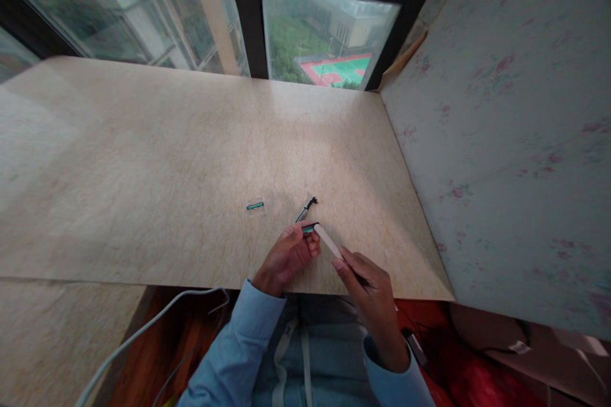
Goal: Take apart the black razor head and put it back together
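Marble-look beige bench (pixel 143 159) fills most of the frame, w/ windows (pixel 329 44) along the top edge. Far lower left, a pale cable (pixel 143 331) curves up from the bottom edge toward the person's lap, below the bench edge. Just left of centre, a small teal-and-black piece (pixel 254 206) lies alone on the bench, apart from both hands. Next, near centre, the left hand (pixel 286 257) comes up over the near bench edge in a light-blue sleeve; thumb & fingers are curled, pinching the dark teal-tipped end (pixel 309 227) of a white stick-shaped tool (pixel 328 241). Just above that end, a thin black-and-silver pen-like item (pixel 305 208) rests on the bench, close to the fingertips; can't tell if it touches. Right of centre, the right hand (pixel 370 286) grips the tool's other end, fingers closed round it, so the tool spans between the two hands, slanting down to the right, just above the bench's near edge. Far right, a floral-patterned pale panel (pixel 515 140) stands upright along the bench's side.
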